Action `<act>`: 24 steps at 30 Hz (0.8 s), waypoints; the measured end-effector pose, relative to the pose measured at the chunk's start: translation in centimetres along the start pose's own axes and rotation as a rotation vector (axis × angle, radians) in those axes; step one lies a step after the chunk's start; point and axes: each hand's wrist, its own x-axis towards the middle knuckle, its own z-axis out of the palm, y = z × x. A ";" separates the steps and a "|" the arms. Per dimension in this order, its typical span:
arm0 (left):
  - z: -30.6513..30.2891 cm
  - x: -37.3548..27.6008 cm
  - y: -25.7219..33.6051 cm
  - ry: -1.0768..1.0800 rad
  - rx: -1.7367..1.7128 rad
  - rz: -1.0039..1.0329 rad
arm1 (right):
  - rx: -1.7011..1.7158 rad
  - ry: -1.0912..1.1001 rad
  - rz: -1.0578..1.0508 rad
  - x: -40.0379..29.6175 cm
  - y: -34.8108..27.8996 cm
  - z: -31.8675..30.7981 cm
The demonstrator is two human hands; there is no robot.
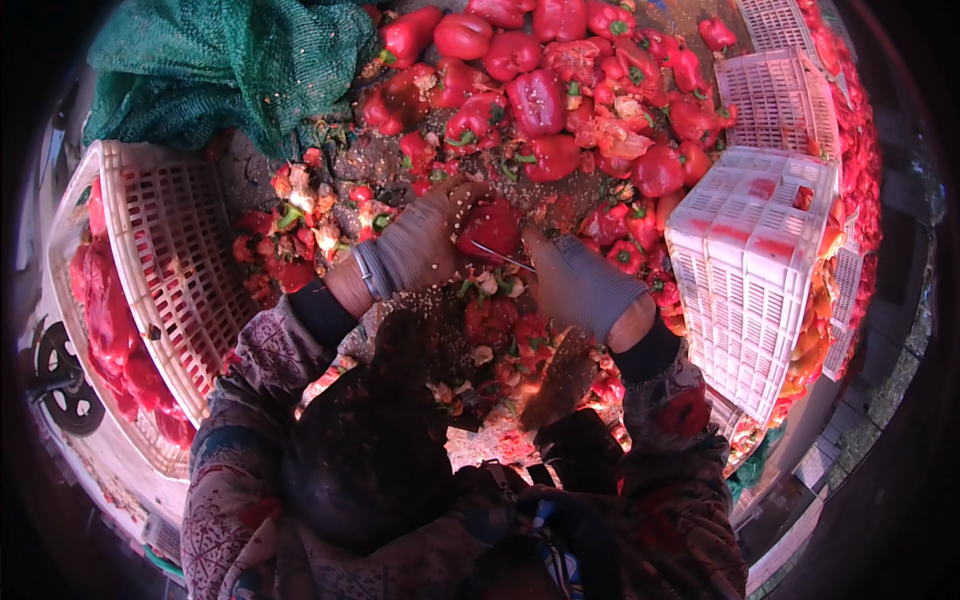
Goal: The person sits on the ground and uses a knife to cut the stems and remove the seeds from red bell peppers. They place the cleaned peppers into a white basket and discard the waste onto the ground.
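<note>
A red bell pepper [491,225] sits between my two gloved hands. My left hand [424,236], in a grey knit glove dotted with seeds, grips the pepper from its left side. In my right hand [574,277], also gloved, is a small knife whose thin metal blade [501,254] lies against the pepper's lower face. The knife's handle is hidden in the fist. Below the hands, cut pepper cores with green stems [491,283] and red scraps [491,319] lie on the seed-strewn ground.
Whole and torn red peppers [536,101] are heaped ahead. A white plastic crate [176,262] with peppers stands at left, near green mesh netting [225,67]. More white crates [750,277] stand at right, one tilted. Stem cores [300,202] are piled left of my hands.
</note>
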 end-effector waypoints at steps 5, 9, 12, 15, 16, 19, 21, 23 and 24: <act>-0.3 -0.6 0.0 -0.080 -0.125 0.053 | -0.024 -0.050 -0.036 -0.7 3.6 1.9; 0.0 -0.9 -1.5 -0.167 -0.460 -0.066 | 0.042 -0.131 0.160 -3.2 7.0 1.7; 1.8 -0.8 -3.1 -0.215 -0.778 -0.169 | 0.492 0.002 0.196 -4.0 5.9 1.9; 2.0 -0.4 -1.0 -0.110 -0.778 -0.002 | 0.893 0.184 0.035 -1.8 1.3 1.6; 2.2 0.1 -0.3 -0.073 -0.852 -0.023 | 0.982 0.234 0.021 -1.0 0.8 2.7; 2.7 -0.6 0.7 0.153 -1.006 -0.152 | 0.857 0.485 -0.059 0.5 0.7 3.1; 4.2 -1.3 0.8 0.304 -1.124 -0.225 | 0.642 0.701 -0.102 1.7 0.4 4.6; 4.1 -1.7 0.5 0.258 -1.192 -0.317 | 0.492 0.762 -0.138 2.0 -0.6 5.3; 3.5 -1.8 0.8 0.236 -1.275 -0.348 | 0.419 0.810 -0.157 2.4 -1.1 5.9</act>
